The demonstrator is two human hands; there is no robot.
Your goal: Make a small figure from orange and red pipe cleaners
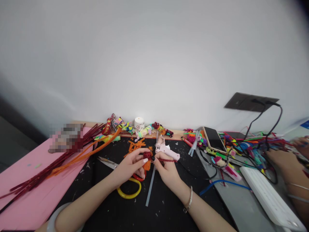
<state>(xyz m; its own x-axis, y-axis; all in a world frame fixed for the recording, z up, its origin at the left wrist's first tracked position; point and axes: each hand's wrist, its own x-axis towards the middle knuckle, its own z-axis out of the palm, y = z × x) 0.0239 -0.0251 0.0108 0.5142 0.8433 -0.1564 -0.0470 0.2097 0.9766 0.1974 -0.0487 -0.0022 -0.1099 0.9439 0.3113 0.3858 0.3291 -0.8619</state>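
My left hand (131,164) is closed on a coiled dark red pipe cleaner (147,155), pinched between thumb and fingers. The tail of the pipe cleaner runs right, past the fingers of my right hand (166,169), which is closed on it near the coil. Scissors (129,192) with yellow and red handles lie under my left hand, partly hidden by it. A translucent glue stick (151,187) lies on the black mat between my hands. Just beyond them are a pale pink glue gun (166,150) and short orange pipe cleaner pieces (134,145).
Long red pipe cleaners (45,169) and orange ones (82,156) cross a pink board (16,167). Small fuzzy figures and a white roll (139,123) line the wall. A phone (214,139), cables, a white power strip (267,196) and another person's arm (287,164) are at right.
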